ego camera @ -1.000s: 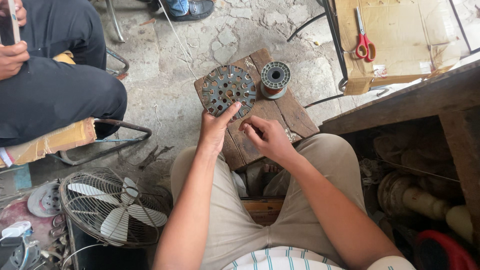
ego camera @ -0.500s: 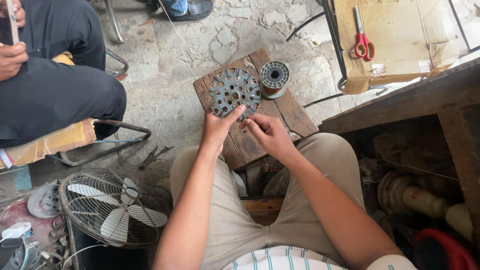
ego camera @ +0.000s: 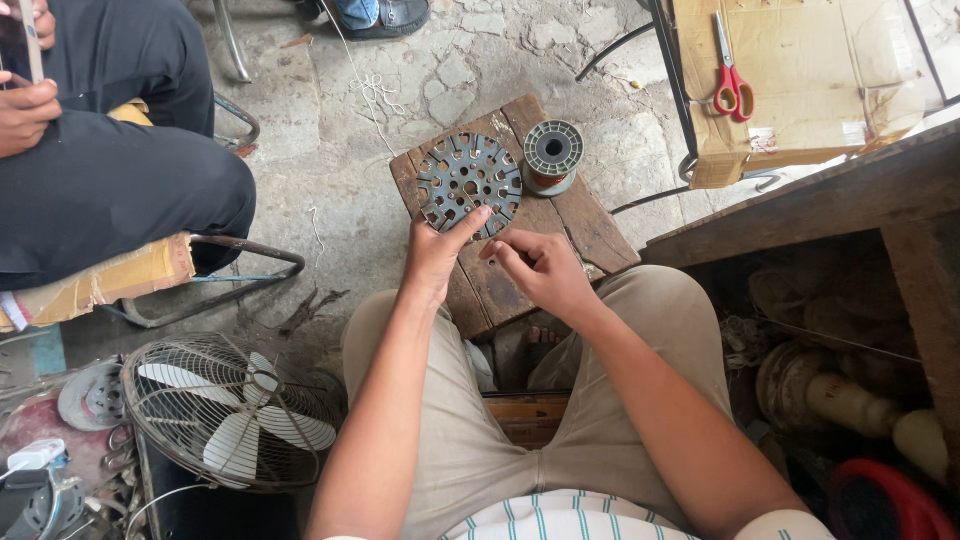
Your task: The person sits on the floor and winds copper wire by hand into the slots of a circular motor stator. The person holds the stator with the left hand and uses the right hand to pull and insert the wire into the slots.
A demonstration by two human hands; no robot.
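Fingers [ego camera: 468,222] of left hand [ego camera: 435,258] extended flat, touching near rim of toothed metal disc [ego camera: 468,182], just ahead on bench [ego camera: 590,225]. Right hand [ego camera: 540,272] pinched shut beside, contents unclear; spool [ego camera: 552,155] beyond.

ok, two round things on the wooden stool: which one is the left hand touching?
The flat grey slotted disc; the left hand has fingertips on its lower rim. The wire spool stands untouched beside it.

Setting: informal repair workshop for fans, at ground level. Evidence: cracked stone floor [ego camera: 400,120], slotted metal stator disc [ego camera: 468,183], wire spool [ego camera: 552,155], caged fan [ego camera: 235,410], worn motor parts [ego camera: 830,385] under wooden bench [ego camera: 850,200].
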